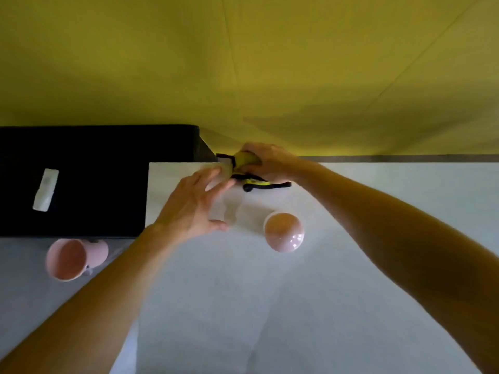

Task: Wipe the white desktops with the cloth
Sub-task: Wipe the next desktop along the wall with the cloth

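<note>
Plain olive-yellow over the wall [243, 63], unpatterned, with a thin grey strip [405, 158] along its foot. Matt black on the block [94, 171], pale white on the oblong [46, 189] atop it. Glossy white shading to bluish grey on the desktop [351, 238]. Soft pink on the mug [73, 259], inside and out. Peach-pink within the white-rimmed cup [283, 232]. Yellow-green on the rounded object [244, 159], black with bright yellow on the strap-like thing [266, 184] beneath it
</note>
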Tool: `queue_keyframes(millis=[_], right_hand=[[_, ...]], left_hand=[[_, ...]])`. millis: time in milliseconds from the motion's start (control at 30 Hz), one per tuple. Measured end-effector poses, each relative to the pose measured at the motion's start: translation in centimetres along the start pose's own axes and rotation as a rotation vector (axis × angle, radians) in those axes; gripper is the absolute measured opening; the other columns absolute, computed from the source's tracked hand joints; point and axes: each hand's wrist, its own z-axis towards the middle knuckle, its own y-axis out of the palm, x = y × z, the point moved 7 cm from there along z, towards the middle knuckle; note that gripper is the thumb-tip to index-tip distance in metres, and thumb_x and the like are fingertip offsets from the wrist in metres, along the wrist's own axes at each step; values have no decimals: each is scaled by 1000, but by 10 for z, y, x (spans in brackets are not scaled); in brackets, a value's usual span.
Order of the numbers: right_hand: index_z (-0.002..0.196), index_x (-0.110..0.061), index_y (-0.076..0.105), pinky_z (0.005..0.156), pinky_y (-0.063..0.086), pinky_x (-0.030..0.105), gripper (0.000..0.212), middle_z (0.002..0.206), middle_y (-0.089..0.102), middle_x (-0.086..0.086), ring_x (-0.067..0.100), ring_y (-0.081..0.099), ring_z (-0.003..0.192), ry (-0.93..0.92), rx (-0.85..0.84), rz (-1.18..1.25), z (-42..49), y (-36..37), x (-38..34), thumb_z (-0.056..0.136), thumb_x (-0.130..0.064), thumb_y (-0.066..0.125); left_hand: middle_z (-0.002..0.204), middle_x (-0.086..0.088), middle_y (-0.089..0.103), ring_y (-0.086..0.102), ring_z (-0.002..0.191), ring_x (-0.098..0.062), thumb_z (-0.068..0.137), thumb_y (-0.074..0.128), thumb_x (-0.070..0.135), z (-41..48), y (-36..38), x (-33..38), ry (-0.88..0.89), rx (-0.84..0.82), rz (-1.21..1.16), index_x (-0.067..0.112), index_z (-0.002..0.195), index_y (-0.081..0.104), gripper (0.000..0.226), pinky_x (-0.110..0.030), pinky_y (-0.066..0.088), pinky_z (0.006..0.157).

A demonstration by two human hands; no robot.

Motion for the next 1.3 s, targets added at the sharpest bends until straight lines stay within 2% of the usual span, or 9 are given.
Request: queue_keyframes(millis=[100,200,500,600,767,900,1067,1167,1300], right_hand=[[131,-26,62,83,45,37,39,123,70,4,32,64,108,256,109,-18,-104,-55,120,101,-50,69],[128,-23,63,83,45,39,38,124,71,7,37,65,112,376,225,-42,-168,-91,176,102,-50,67],[125,-21,66,80,42,36,32,126,72,7,34,64,112,-83,93,25,-13,-7,28,103,-43,65],[125,-22,67,83,51,40,39,120,73,3,35,67,106,-21,209,59,-80,-40,105,100,-52,65],[123,-17,70,77,43,37,58,111,74,12,40,68,98,314,442,-38,-209,-106,235,91,-62,55],[101,-19,73,75,51,45,47,95,71,13,41,70,89,103,443,-82,-144,-59,154,92,-57,48],[126,-17,66,86,43,42,34,121,69,8,38,66,108,-75,196,-16,-36,-5,31,104,-43,60],[133,-18,66,83,47,37,38,124,70,9,38,66,107,-59,245,18,-71,-28,74,103,-41,66],[128,-16,70,88,46,39,34,119,73,10,40,67,109,236,407,-36,-173,-74,190,97,-27,77]], left_hand=[[181,-5,7,18,164,-32,57,93,74,31,-4,36,107,-205,99,49,169,9,143,-56,30,126],[180,-13,14,30,160,-39,36,103,64,44,-5,51,129,-212,186,45,166,16,158,-58,42,117],[161,-30,42,46,148,-52,19,110,41,40,7,54,92,-205,146,35,157,46,151,-59,55,107],[170,-24,33,41,153,-46,29,110,48,39,0,56,109,-209,178,36,167,35,158,-56,51,114],[169,-20,36,43,152,-44,27,110,44,37,-4,56,89,-201,157,37,167,30,162,-54,53,114],[171,-16,32,38,156,-40,35,109,52,34,-5,57,84,-222,191,39,171,26,160,-51,53,114],[169,-14,33,38,156,-39,36,107,61,35,-10,61,71,-221,210,45,166,32,151,-49,53,114],[173,-11,30,34,159,-33,38,105,61,35,-13,62,60,-213,232,46,169,27,154,-42,50,115],[175,-6,31,35,160,-28,38,105,60,32,-19,63,27,-185,247,47,169,28,151,-36,52,109]])
